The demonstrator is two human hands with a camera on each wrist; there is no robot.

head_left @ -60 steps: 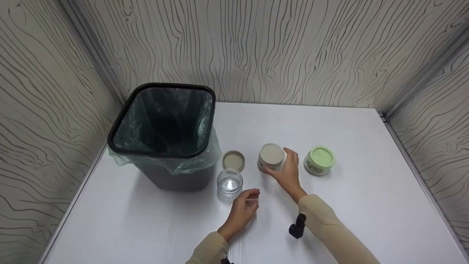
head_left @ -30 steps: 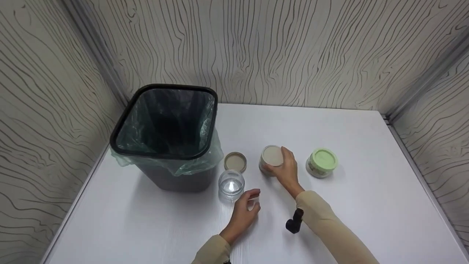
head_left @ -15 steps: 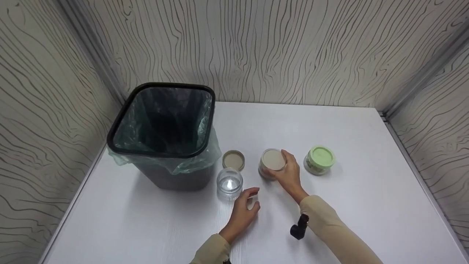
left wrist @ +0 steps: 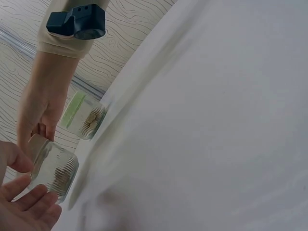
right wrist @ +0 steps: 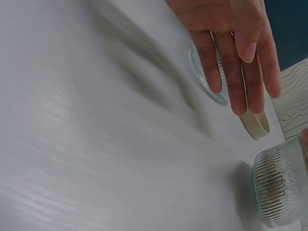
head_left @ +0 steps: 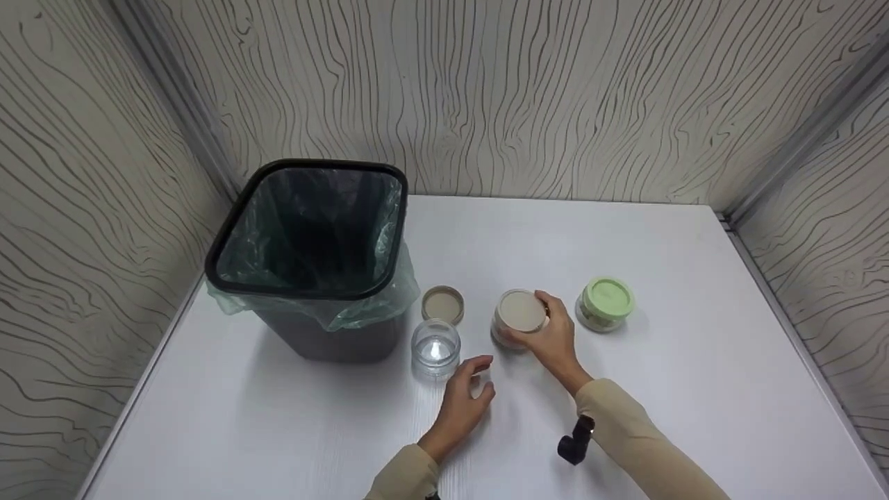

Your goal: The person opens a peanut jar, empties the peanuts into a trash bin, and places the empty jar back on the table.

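Note:
A ribbed glass jar with a beige lid (head_left: 521,310) is held at its lid by my right hand (head_left: 555,342), thumb on the near side and fingers on the far side. Small brownish bits show low inside this jar (left wrist: 57,173) in the left wrist view. My left hand (head_left: 462,403) holds nothing; its fingers are loosely bent, and in the right wrist view they hang down, rather straight. Just beyond it stands an uncovered clear glass jar (head_left: 435,347) with nothing visible inside. Behind that jar lies a loose beige lid (head_left: 442,305).
A jar with a light green lid (head_left: 606,303) stands to the right, brownish pieces inside it. On the left is a dark bin (head_left: 340,344) with a black rim and a greenish liner bag (head_left: 406,278). Patterned walls (head_left: 444,90) enclose the white table (head_left: 680,312).
My right hand has brought the beige-lidded jar a little closer to me, its grip shifting slightly on the lid. My left hand has hardly moved.

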